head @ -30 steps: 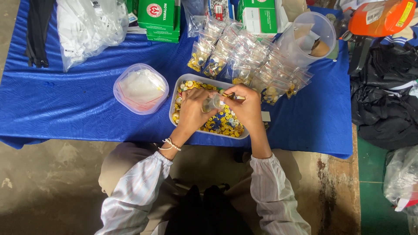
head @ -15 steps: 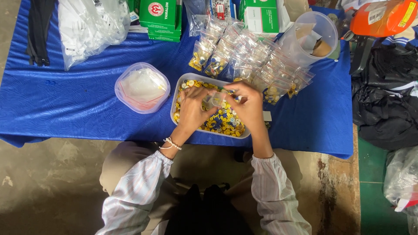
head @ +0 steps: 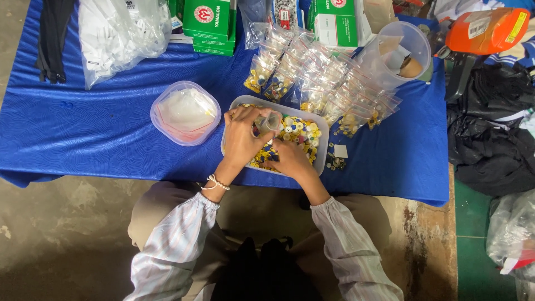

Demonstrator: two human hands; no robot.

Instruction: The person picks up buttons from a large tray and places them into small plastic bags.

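Centre of frame: left hand (head: 241, 134) pinches a small clear bag (head: 270, 121) by its mouth, above the white tray (head: 322, 146) of mixed buttons (head: 295, 129). Right hand (head: 290, 159) is down in the buttons — its fingers curled, contents hidden. Bag judged light, limp, slippery; hold at the rim. Round lidded tub (head: 185, 113) sits left on the blue desk (head: 83, 128).

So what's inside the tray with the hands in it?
The tray holds lots of small buttons, yellow, white and blue. The left hand holds a small clear bag over them; the right hand rests in them. Both hands cover what lies beneath.
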